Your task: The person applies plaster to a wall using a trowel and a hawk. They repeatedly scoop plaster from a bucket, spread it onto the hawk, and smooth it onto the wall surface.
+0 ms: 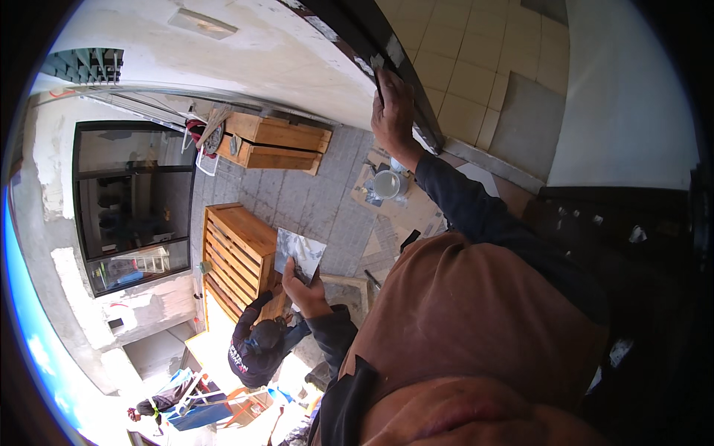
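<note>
My left hand grips a thin, flat square plate by its edge. Whitish and grey smears, like filler, cover the plate's face. Raised up, my right hand is at the dark door frame, its fingers curled close to the frame's edge. Something dark and narrow shows at those fingers, too small to name. Pale patches mark the frame near the fingertips.
A bucket stands on stained cardboard. Wooden crates and a slatted wooden unit are on the paving. A person crouches by the unit; another person is farther off. Beyond the frame lies a tiled floor.
</note>
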`<state>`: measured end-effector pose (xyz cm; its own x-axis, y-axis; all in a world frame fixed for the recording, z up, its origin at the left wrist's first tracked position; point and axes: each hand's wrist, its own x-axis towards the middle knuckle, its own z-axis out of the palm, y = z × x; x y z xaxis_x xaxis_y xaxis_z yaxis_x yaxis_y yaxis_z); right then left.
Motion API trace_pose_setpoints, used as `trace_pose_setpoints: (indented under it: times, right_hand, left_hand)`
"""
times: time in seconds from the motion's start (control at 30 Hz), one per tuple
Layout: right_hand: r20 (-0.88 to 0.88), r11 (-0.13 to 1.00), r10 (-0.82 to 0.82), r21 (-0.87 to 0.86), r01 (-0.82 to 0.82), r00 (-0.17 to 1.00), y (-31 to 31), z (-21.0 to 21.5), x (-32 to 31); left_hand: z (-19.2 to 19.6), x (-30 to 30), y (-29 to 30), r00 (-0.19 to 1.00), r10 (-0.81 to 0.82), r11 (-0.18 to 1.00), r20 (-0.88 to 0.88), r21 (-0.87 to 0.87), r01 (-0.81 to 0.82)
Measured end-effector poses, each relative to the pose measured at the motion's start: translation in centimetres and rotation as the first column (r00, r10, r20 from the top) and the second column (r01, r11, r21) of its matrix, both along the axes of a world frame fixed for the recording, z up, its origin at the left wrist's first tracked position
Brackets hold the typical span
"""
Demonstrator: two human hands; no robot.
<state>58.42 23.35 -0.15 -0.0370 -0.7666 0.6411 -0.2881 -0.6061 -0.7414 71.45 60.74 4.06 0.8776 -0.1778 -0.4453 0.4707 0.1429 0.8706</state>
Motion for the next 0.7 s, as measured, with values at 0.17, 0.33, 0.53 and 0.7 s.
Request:
trace_pose_setpoints:
  times: [0.17, 0.33, 0.53, 0.7]
  right_hand:
    - [0.028, 0.995, 0.052, -0.084, -0.049, 0.998, 1.2, 0.2, -0.5]
    - [0.08, 1.0, 0.024, 0.012, -0.025, 0.997, -1.0, 0.3, -1.2]
    - [0.09, 0.994, 0.058, -0.101, -0.049, 0.994, -1.0, -0.4, -2.5]
    - [0.054, 1.0, 0.017, -0.021, -0.016, 0.998, -3.3, -0.6, -2.0]
  left_hand:
    - [-0.4, 0.1, 0.1, 0.998, 0.041, 0.999, -0.037, 0.004, -0.04]
    - [-0.8, 0.0, 0.7, 0.997, 0.065, 0.997, -0.051, 0.05, -0.062]
    - [-1.0, -0.1, 1.0, 0.997, 0.058, 0.998, -0.052, 0.021, -0.057]
    - [-1.1, -0.1, 1.5, 0.996, 0.057, 0.998, -0.062, 0.017, -0.056]
